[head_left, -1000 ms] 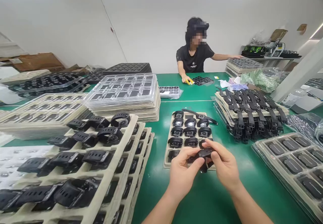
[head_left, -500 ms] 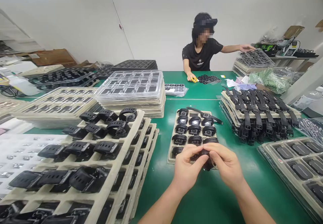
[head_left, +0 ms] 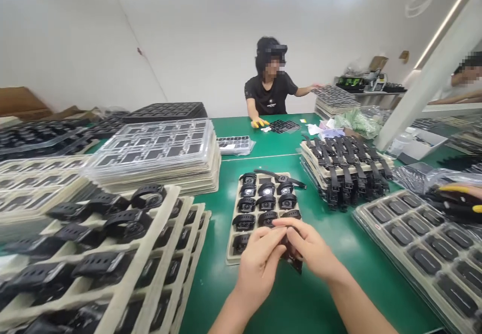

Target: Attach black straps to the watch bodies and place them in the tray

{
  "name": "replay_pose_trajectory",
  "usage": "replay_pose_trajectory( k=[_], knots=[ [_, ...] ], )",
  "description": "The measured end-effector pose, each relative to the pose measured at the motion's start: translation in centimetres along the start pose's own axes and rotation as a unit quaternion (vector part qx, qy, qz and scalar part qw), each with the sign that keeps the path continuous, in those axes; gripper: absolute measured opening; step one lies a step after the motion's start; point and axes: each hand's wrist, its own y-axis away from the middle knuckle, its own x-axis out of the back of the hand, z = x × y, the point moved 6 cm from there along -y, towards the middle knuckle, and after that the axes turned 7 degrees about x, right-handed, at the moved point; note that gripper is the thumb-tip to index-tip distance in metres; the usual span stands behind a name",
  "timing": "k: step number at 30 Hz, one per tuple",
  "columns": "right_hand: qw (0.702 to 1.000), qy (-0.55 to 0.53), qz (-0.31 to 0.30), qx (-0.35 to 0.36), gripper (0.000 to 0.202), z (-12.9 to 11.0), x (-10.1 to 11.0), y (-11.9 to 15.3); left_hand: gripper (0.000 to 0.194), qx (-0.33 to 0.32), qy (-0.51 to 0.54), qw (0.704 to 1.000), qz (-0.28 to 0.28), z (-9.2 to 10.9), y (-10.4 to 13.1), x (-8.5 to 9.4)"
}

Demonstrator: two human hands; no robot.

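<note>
My left hand (head_left: 259, 261) and my right hand (head_left: 312, 248) meet with fingertips pinched together over the front of a moulded tray (head_left: 230, 246). Between them is a black watch (head_left: 294, 259), mostly covered by the fingers, its dark lower part hanging below. Rows of black smartwatches with looped straps fill the tray, such as a watch (head_left: 266, 203) in the middle column. One watch with its strap laid out flat (head_left: 282, 178) rests across the tray's far edge.
Stacked trays of watches (head_left: 161, 233) rise at the left, with clear-lidded trays (head_left: 161, 148) behind. Draped straps (head_left: 344, 165) top a stack at right; a tray of dark oval pieces (head_left: 414, 243) sits nearer. Across the green table (head_left: 211, 284) a co-worker (head_left: 271, 90) handles sheets.
The view has swung right and tilted up, so a second person and a yellow-and-black object show at the right. My hands stay together on the watch, which now hangs at a different angle.
</note>
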Motion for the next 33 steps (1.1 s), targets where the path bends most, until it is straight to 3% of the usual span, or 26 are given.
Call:
replay_pose_trajectory(
  k=[5,9,17,22,25,33],
  knots=[
    [0.999,-0.049,0.008,-0.016,0.032,-0.5,-0.5,-0.2,0.028,-0.127,-0.17,0.97,0.119,0.8,0.1,0.8],
    [0.998,-0.037,0.043,-0.037,0.02,-0.3,-0.4,-0.4,0.034,-0.201,-0.226,0.947,0.112,1.8,0.6,-0.1],
    [0.995,0.019,0.09,-0.027,0.024,0.1,0.0,-0.5,0.018,-0.183,-0.224,0.951,0.109,2.4,0.0,0.2],
    [0.998,-0.013,0.048,-0.025,0.034,0.3,-0.1,-0.5,0.02,-0.155,-0.199,0.964,0.081,2.4,-0.6,0.4],
    [0.999,0.004,0.037,-0.021,0.03,0.3,-0.2,-0.6,0.019,-0.166,-0.208,0.962,0.057,2.4,-0.4,-0.1],
    [0.995,0.06,0.078,0.0,0.017,0.0,-0.1,-0.5,0.017,-0.186,-0.249,0.947,0.079,2.7,0.1,-0.1]
  ],
)
